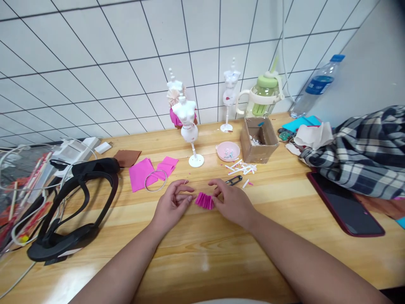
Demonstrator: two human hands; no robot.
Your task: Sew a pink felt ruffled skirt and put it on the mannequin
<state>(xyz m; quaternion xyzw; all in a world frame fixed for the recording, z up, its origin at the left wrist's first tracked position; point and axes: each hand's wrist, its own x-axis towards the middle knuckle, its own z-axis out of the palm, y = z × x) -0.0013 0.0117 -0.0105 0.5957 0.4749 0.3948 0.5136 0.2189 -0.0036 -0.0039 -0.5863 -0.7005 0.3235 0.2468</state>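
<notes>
My two hands rest on the wooden table [202, 253], and the little folded pink paper [204, 200] lies right between them. My right hand [232, 202] touches its right end with bent fingers, so it is the nearer one. My left hand [172, 203] is just beside the paper's left end, fingers curled loosely with nothing in them. I cannot tell if it touches. The paper's long side runs left to right, from one hand to the other. Past the paper stands a white doll form [189, 126]. Small black scissors [234, 181] lie near the paper, just behind my right hand. Flat pink sheets [141, 174] and a wire ring [155, 180] lie left of the paper.
</notes>
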